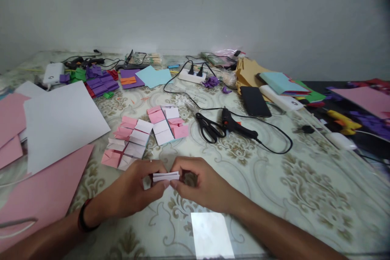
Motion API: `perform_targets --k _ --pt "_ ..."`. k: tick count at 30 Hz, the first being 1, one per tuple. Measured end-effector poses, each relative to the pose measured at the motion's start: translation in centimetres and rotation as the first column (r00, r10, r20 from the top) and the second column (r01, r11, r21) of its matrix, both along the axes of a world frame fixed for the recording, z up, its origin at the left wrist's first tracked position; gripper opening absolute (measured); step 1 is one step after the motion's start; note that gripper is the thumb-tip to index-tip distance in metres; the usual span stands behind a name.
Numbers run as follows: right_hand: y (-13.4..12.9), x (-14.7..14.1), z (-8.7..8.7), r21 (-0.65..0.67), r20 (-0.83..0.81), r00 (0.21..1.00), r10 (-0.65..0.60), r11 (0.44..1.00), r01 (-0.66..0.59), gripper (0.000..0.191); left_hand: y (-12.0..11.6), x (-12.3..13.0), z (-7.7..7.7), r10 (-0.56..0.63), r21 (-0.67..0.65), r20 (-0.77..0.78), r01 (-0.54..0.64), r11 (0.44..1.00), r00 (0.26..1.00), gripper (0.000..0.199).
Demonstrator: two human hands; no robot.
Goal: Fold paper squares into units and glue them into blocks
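Observation:
Between both hands is a small folded piece of white paper point(166, 176), held up near the middle of the table. My left hand point(134, 189) pinches its left end, thumb in front and fingers behind. My right hand point(202, 183) grips the right end the same way, and the two thumbs nearly meet. Just beyond my left hand lies a group of folded pink and white paper pieces point(134, 142). A second pink and white group point(167, 124) sits farther right. A white paper square point(211, 235) lies below my right wrist.
Black scissors point(210, 128) and a black glue gun point(239, 126) with its cord lie ahead on the right. A large white sheet point(63, 122) covers pink sheets point(57, 187) on the left. Farther back are a phone point(255, 101), a power strip point(191, 75) and purple folded paper point(102, 83).

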State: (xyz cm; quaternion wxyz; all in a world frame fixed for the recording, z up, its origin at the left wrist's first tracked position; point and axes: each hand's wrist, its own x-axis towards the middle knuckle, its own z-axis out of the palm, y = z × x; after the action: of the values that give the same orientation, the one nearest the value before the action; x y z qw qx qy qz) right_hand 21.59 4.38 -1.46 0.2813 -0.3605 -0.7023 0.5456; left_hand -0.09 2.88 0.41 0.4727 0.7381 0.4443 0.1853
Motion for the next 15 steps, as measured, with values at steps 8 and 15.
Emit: perform_targets --k 8,15 --pt "-0.1 0.1 0.2 -0.021 -0.025 0.998 -0.050 0.999 0.049 0.015 -0.2 -0.2 -0.5 0.018 0.025 0.074 -0.020 0.999 0.997 0.024" --pt "0.4 0.8 0.5 0.089 -0.115 0.984 -0.134 0.985 0.145 0.014 0.2 -0.5 -0.6 0.156 -0.011 0.075 -0.155 0.988 0.985 0.029"
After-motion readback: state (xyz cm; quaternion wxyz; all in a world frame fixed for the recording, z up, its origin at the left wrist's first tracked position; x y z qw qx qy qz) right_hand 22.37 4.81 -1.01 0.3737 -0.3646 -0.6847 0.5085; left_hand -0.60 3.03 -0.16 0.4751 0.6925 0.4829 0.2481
